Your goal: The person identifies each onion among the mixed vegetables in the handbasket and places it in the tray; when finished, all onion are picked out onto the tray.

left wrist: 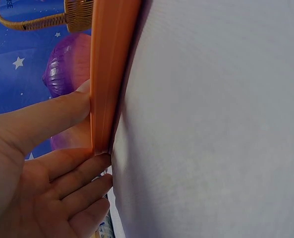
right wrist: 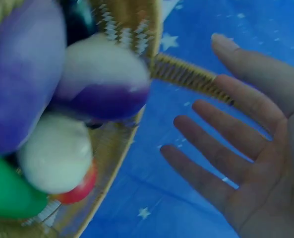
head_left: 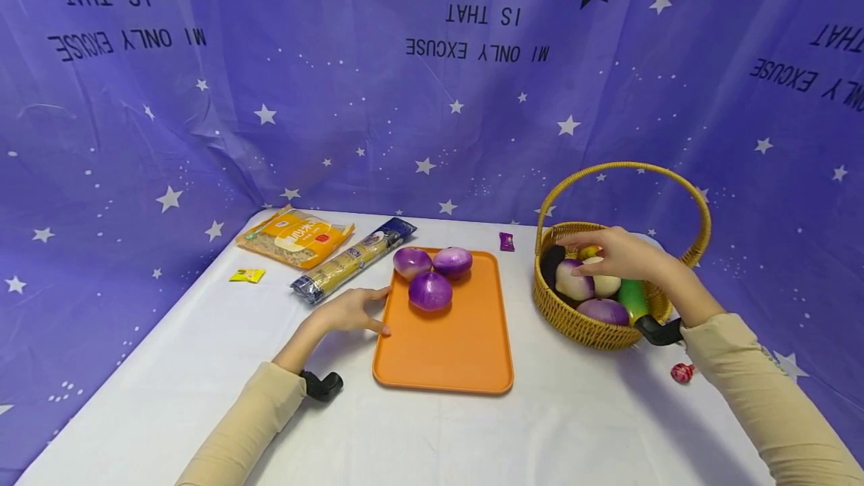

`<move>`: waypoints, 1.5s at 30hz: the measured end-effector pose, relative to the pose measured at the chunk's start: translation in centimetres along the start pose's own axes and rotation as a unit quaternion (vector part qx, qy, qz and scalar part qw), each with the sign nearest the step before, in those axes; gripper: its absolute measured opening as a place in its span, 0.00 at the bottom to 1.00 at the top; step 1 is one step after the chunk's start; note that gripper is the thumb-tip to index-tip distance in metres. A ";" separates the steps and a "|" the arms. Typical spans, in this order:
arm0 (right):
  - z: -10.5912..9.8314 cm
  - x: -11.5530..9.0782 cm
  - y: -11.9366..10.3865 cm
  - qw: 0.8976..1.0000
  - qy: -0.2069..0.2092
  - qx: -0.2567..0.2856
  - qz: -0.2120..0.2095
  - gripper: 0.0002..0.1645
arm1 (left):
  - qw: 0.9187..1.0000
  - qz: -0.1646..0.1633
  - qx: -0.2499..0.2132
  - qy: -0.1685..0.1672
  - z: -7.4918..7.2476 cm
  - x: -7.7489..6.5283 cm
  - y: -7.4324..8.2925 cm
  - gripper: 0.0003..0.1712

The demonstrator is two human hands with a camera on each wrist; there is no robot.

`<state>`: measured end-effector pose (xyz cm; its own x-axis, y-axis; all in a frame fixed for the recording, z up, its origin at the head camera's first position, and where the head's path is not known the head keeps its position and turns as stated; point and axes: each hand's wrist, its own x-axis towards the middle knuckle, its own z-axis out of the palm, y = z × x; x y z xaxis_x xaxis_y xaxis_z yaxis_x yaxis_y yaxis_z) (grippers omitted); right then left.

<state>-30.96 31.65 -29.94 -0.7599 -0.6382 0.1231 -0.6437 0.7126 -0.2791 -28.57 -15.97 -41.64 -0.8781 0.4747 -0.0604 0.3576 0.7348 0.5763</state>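
Three shiny purple onions point(head_left: 430, 291) are grouped on the upper left part of an orange tray point(head_left: 448, 355). My left hand point(head_left: 347, 311) is at the tray's left edge, with thumb and fingertips touching its rim in the left wrist view and the fingers fairly straight. Over a wicker basket point(head_left: 574, 321) hovers my right hand point(head_left: 621, 252), its fingers spread and nothing held. Inside the basket are a purple-and-white turnip point(head_left: 574, 281), a whitish round vegetable point(head_left: 603, 283), a purple vegetable point(head_left: 604, 311), a green one point(head_left: 632, 297) and a dark one partly hidden behind the turnip.
Left of the tray lie a pack of noodles point(head_left: 358, 259), an orange bag point(head_left: 295, 237) and a yellow candy point(head_left: 247, 275). A purple candy point(head_left: 506, 241) sits at the back, a red lollipop point(head_left: 682, 373) at the right. The basket's tall handle point(head_left: 624, 166) arches overhead.
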 end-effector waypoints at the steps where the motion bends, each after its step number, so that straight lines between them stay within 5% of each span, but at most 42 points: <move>1: -0.1 0.1 0.3 1.000 -0.009 0.004 0.006 0.31 | 1.000 0.001 0.001 0.000 0.0 0.0 0.0 0.50; 21: 0.8 2.4 3.7 0.984 -0.162 0.060 0.043 0.35 | 1.000 0.002 -0.001 -0.001 0.1 0.0 -0.2 0.50; 39: 1.9 1.9 3.1 0.992 -0.121 0.011 0.017 0.30 | 1.000 0.000 -0.001 -0.001 0.0 0.0 0.0 0.50; 45: 1.7 1.7 3.0 0.992 -0.120 0.014 0.039 0.30 | 1.000 0.001 0.002 -0.002 0.0 0.1 -0.1 0.50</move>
<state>-34.04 32.15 -32.22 -0.7623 -0.6343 -0.1285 -0.5782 0.7567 -0.3051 -28.66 -16.04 -41.75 -0.8763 0.4777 -0.0617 0.3604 0.7354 0.5739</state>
